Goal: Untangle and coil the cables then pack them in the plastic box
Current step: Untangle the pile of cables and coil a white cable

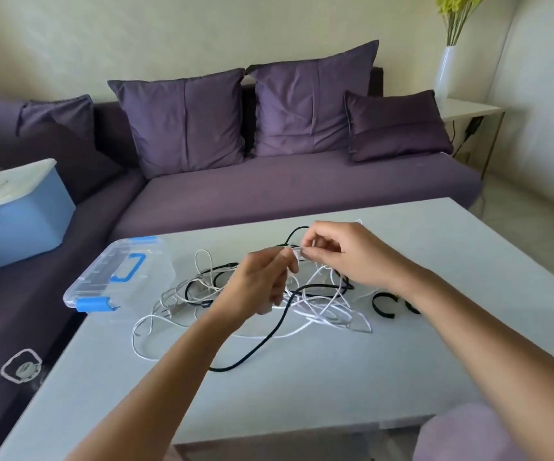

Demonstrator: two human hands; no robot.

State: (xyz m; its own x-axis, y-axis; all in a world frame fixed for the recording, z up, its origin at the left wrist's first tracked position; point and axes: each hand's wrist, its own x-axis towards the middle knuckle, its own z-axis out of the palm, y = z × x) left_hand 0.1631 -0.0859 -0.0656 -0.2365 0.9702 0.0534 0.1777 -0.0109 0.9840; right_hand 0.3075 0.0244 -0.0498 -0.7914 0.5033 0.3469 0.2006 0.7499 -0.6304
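- The box [103, 281] is set at the far left corner of the desk [302, 387] with its lid on, likely kept near for packing.
- The cables [319, 314] lie tangled mid-desk, none coiled yet.
- A white strand is pinched by the left hand [259, 284] and raised above the heap, probably to expose a knot.
- Just beside it, white strand is pinched by the right hand [345, 257], seemingly to be worked loose.
- Black straps [383, 307] lie towards the right edge, likely for binding coils.

Soft, even daylight; faint shadows; slight blur throughout; wide-angle bending toward the edges.
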